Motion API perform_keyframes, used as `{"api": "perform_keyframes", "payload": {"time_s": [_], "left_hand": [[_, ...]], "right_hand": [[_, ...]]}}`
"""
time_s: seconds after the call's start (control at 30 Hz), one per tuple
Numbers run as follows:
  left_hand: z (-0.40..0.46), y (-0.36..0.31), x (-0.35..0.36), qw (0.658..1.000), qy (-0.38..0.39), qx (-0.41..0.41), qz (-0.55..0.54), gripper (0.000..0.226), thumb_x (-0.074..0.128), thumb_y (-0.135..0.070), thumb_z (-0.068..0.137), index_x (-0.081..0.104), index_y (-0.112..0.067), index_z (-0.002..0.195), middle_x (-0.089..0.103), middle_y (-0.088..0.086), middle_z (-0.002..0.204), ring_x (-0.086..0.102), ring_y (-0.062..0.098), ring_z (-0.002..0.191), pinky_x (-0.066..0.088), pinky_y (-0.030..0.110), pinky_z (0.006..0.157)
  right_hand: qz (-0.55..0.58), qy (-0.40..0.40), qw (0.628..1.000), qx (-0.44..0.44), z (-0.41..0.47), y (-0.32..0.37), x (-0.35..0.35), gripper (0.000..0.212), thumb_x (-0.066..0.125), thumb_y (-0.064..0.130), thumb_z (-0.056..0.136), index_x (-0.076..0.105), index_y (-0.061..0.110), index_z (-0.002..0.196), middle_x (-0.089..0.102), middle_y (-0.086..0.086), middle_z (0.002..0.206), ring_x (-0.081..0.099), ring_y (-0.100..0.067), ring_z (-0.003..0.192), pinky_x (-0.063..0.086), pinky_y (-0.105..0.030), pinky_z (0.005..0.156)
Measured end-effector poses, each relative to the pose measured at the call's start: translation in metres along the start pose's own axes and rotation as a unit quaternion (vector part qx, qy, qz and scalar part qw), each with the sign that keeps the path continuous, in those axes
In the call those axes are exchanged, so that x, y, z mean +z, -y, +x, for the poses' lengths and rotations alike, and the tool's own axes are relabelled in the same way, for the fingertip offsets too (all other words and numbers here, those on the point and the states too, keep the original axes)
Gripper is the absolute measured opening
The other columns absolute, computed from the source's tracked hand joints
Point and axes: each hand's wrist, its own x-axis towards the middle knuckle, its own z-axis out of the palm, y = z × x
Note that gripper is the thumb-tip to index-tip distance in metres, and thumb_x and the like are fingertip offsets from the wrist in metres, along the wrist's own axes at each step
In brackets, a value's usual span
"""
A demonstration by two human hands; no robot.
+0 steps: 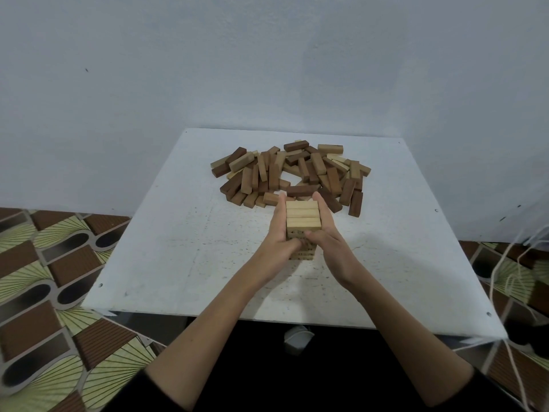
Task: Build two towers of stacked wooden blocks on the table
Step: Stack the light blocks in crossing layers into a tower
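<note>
I had my left hand (277, 230) and right hand (325, 230) pressed flat-fingered against the pale stacked wooden tower (303, 221), mid-table before the loose brown block pile (291, 171); uneven squeezing risked shearing layers and toppling it.

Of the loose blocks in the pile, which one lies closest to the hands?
The dark brown block lying crosswise at the pile's near edge, just beyond the fingertips of both hands and the tower; the others lie farther back or aside.
</note>
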Motion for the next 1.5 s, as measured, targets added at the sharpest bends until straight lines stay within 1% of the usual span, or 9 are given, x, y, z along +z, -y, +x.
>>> {"api": "perform_keyframes", "payload": {"time_s": [0.13, 0.27, 0.4, 0.5, 0.57, 0.7, 1.1, 1.27, 1.5], "left_hand": [[0.001, 0.002, 0.0, 1.0, -0.005, 0.01, -0.006, 0.087, 0.045, 0.01, 0.092, -0.008, -0.028, 0.151, 0.023, 0.004, 0.15, 0.04, 0.008, 0.121, 0.045, 0.007, 0.078], [0.001, 0.003, -0.005, 1.0, -0.003, 0.021, -0.006, 0.091, 0.05, 0.009, 0.089, -0.006, -0.027, 0.152, 0.021, -0.004, 0.151, 0.038, 0.004, 0.126, 0.046, 0.007, 0.077], [0.004, 0.006, -0.03, 0.997, -0.057, 0.016, 0.052, 0.087, 0.047, 0.009, 0.08, 0.009, -0.021, 0.152, 0.012, -0.01, 0.158, 0.015, 0.005, 0.142, 0.024, 0.008, 0.103], [0.01, -0.004, -0.053, 0.985, -0.145, 0.041, 0.082, 0.072, 0.041, 0.018, 0.081, 0.035, -0.02, 0.141, 0.037, -0.004, 0.145, 0.034, 0.0, 0.132, 0.027, 0.019, 0.11], [0.019, -0.012, -0.07, 0.975, -0.188, 0.065, 0.095, 0.053, 0.038, 0.02, 0.083, 0.05, -0.019, 0.117, 0.053, -0.008, 0.114, 0.051, -0.013, 0.106, 0.04, 0.007, 0.092], [0.062, 0.003, -0.122, 0.94, -0.264, 0.021, 0.216, 0.04, 0.044, 0.01, 0.087, 0.054, -0.005, 0.123, 0.054, 0.001, 0.117, 0.05, 0.018, 0.118, 0.039, 0.018, 0.093], [0.138, 0.043, -0.168, 0.938, -0.121, -0.018, 0.326, 0.033, 0.039, -0.022, 0.089, 0.064, -0.002, 0.093, 0.062, 0.018, 0.092, 0.057, 0.026, 0.083, 0.05, 0.042, 0.078], [0.141, 0.015, -0.169, 0.926, -0.114, -0.012, 0.359, 0.014, 0.044, -0.005, 0.089, 0.053, -0.012, 0.081, 0.046, 0.0, 0.098, 0.041, -0.005, 0.07, 0.037, 0.003, 0.066], [0.157, 0.025, -0.172, 0.901, -0.144, -0.03, 0.409, 0.015, 0.046, 0.002, 0.087, 0.057, 0.004, 0.096, 0.055, 0.014, 0.101, 0.046, 0.02, 0.08, 0.03, 0.018, 0.059]], "right_hand": [[0.004, -0.001, 1.0, 0.001, 0.0, 0.002, 0.001, 0.089, 0.04, 0.024, 0.071, 0.002, 0.022, 0.151, 0.019, 0.003, 0.152, 0.027, -0.011, 0.135, 0.035, -0.016, 0.096], [0.01, -0.002, 1.0, -0.001, 0.003, 0.004, -0.004, 0.098, 0.047, 0.018, 0.063, 0.003, 0.021, 0.151, 0.014, 0.002, 0.156, 0.019, -0.013, 0.141, 0.026, -0.036, 0.114], [-0.009, -0.041, 0.999, -0.016, 0.013, 0.012, -0.024, 0.095, 0.046, 0.013, 0.059, 0.017, 0.019, 0.149, 0.02, 0.004, 0.155, 0.018, -0.009, 0.14, 0.02, -0.029, 0.111], [-0.036, -0.077, 0.996, -0.026, 0.033, 0.022, -0.042, 0.074, 0.045, 0.009, 0.068, 0.035, 0.017, 0.14, 0.039, 0.001, 0.144, 0.034, -0.014, 0.134, 0.031, -0.035, 0.11], [-0.064, -0.086, 0.994, -0.021, 0.052, 0.029, -0.047, 0.057, 0.044, -0.003, 0.08, 0.043, 0.017, 0.133, 0.047, 0.002, 0.135, 0.044, -0.011, 0.125, 0.042, -0.039, 0.103], [-0.199, -0.026, 0.979, -0.041, 0.093, 0.041, -0.047, 0.046, 0.041, -0.009, 0.087, 0.053, 0.016, 0.124, 0.052, 0.005, 0.123, 0.05, -0.007, 0.113, 0.045, -0.013, 0.082], [-0.468, 0.142, 0.87, -0.069, 0.233, 0.052, -0.018, 0.038, 0.037, -0.003, 0.09, 0.056, 0.007, 0.121, 0.053, -0.008, 0.125, 0.049, -0.021, 0.115, 0.033, -0.018, 0.085], [-0.482, 0.162, 0.859, -0.059, 0.277, 0.051, 0.001, 0.03, 0.044, 0.004, 0.093, 0.057, 0.006, 0.12, 0.055, -0.008, 0.126, 0.05, -0.023, 0.116, 0.037, -0.025, 0.09], [-0.556, 0.217, 0.801, -0.046, 0.311, 0.04, 0.03, 0.03, 0.052, 0.01, 0.088, 0.057, 0.002, 0.116, 0.055, -0.015, 0.12, 0.05, -0.029, 0.111, 0.039, -0.033, 0.089]]}}
